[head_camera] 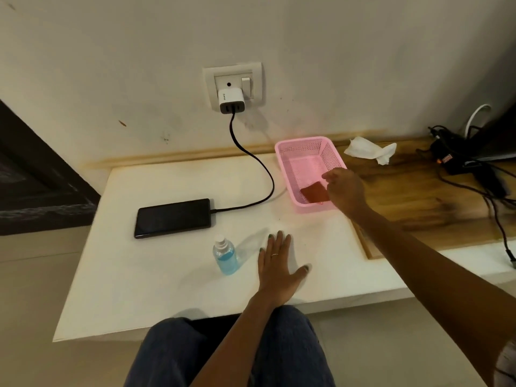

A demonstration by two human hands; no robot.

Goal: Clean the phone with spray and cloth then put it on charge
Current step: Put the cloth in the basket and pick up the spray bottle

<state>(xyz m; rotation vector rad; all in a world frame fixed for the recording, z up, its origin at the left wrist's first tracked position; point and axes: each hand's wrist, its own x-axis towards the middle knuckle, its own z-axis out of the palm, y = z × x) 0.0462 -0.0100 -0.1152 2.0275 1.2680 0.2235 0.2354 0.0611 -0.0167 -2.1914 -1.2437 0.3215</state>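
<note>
A black phone [173, 218] lies face up on the white tabletop [145, 275], with a black cable [259, 166] plugged into its right end. The cable runs up to a white charger [231, 101] in the wall socket. A small spray bottle [225, 255] of blue liquid stands upright in front of the phone. My left hand [279, 268] rests flat on the table just right of the bottle, fingers apart. My right hand [344, 191] reaches over the near right corner of a pink basket [304, 150], just above a red-brown folded cloth [314, 194] lying inside; whether it touches the cloth is unclear.
A crumpled white tissue [370, 150] lies on the wooden surface [418, 208] right of the basket. Black cables and a power adapter [458, 160] sit at the far right. A dark panel [33, 174] stands to the left. My knees [231, 356] are below the table edge.
</note>
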